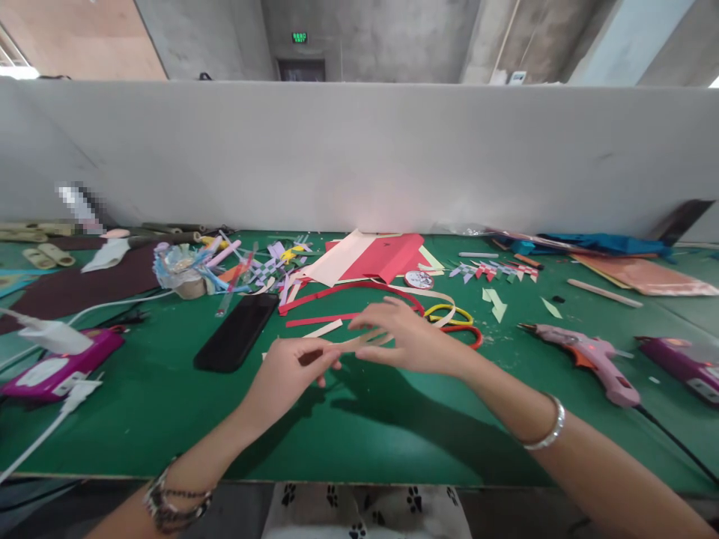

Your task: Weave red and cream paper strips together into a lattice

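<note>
A thin cream paper strip stretches between my hands just above the green table. My left hand pinches one end of it between thumb and fingertips. My right hand is around the other end, thumb and fingers apart, with the strip passing through the gap. Behind them lie red paper strips and a short cream strip. Scissors with yellow and red handles rest beyond my right hand, their blades hidden. A black phone lies flat to the left of my left hand.
Red and cream paper sheets lie at the back, before a grey partition. A pink glue gun and its cable are on the right. At left are a purple power strip, white cables and a plastic-wrapped bundle. Woven paper pieces lie back right.
</note>
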Available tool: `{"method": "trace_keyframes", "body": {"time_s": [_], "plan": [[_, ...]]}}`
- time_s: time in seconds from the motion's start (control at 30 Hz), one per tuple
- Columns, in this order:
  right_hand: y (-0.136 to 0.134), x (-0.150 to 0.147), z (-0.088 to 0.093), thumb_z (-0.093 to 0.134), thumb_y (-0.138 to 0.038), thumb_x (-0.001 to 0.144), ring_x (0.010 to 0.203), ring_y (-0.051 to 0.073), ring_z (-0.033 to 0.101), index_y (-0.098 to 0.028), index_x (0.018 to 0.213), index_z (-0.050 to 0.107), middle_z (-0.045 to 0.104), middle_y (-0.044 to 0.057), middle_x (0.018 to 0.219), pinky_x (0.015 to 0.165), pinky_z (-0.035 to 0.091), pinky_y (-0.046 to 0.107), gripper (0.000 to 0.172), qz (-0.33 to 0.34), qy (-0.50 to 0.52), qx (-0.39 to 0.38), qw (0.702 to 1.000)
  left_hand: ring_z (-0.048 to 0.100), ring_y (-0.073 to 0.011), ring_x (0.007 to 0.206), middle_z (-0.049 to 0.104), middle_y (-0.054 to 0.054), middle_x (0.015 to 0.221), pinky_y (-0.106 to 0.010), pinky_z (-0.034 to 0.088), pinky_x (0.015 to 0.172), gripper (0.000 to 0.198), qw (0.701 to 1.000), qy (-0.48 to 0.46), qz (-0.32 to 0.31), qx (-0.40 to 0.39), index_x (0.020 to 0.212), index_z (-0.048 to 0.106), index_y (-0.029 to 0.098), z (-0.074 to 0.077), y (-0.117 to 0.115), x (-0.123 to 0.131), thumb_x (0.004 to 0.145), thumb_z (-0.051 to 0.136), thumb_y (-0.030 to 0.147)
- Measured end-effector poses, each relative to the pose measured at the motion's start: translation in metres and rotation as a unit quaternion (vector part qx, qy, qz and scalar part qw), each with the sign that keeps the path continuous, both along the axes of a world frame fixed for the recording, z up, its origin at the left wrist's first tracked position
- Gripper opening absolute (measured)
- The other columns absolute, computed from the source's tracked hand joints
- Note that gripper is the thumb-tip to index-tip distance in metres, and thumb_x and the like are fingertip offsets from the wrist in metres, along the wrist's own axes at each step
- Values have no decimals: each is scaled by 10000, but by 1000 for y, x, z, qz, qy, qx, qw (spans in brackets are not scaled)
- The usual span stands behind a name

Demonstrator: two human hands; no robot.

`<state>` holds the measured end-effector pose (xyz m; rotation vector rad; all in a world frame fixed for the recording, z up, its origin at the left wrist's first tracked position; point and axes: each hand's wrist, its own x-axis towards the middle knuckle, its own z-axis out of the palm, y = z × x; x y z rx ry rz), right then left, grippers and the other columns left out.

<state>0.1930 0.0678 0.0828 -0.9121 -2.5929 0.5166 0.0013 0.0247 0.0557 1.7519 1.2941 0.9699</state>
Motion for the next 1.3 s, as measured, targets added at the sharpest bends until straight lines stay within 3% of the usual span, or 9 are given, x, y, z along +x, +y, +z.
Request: {"method": "trace_keyframes", "body": {"time_s": [0.03,0.17,0.37,0.6,0.87,1.03,1.3], "plan": [[-2,-6,1,501,-335,812,736,144,543,-175,881,606,627,37,820,804,360,335,204,19,-18,-16,1000,487,-96,403,622,4,561,-178,363,412,251,1000,-3,-11,-7,650,678,178,0,0,2,735,535,367],[-6,-14,-2,383,-270,873,499,78,447,-143,681,607,531,-12,545,524,337,203,321,29,-11,-88,996,501,-100,425,640,-6,616,-181,385,422,233,999,-20,-10,-24,760,693,186,1,1,1,735,535,355],[-4,-9,-2,424,-276,850,432,57,447,-136,677,624,496,-34,449,488,340,176,299,21,14,-151,988,531,-122,461,620,-4,555,-196,425,460,225,999,-42,29,-11,673,679,180,2,2,-1,689,554,367],[-2,-2,-1,427,-348,840,355,39,427,-133,718,611,542,-21,500,388,336,161,309,-13,38,-238,971,539,-133,445,595,10,466,-201,418,461,219,997,-37,64,-1,609,651,181,6,2,-4,664,556,370],[1,9,-3,479,-325,801,337,37,403,-131,688,614,531,-29,467,358,323,164,262,-54,64,-265,961,541,-137,445,604,7,472,-203,402,430,237,998,-9,62,17,654,661,184,4,1,-6,682,526,376],[1,18,-1,533,-300,764,338,37,407,-137,667,607,528,-40,452,360,327,170,204,-80,77,-278,954,504,-113,393,587,11,454,-191,377,396,229,994,-5,102,43,576,623,179,7,2,-7,666,513,358],[5,39,-9,566,-301,738,535,85,610,-138,685,610,667,20,674,572,482,224,176,-110,188,-333,917,478,-103,371,569,23,433,-182,344,359,205,988,-2,148,51,609,636,171,3,8,-15,648,527,340]]}}
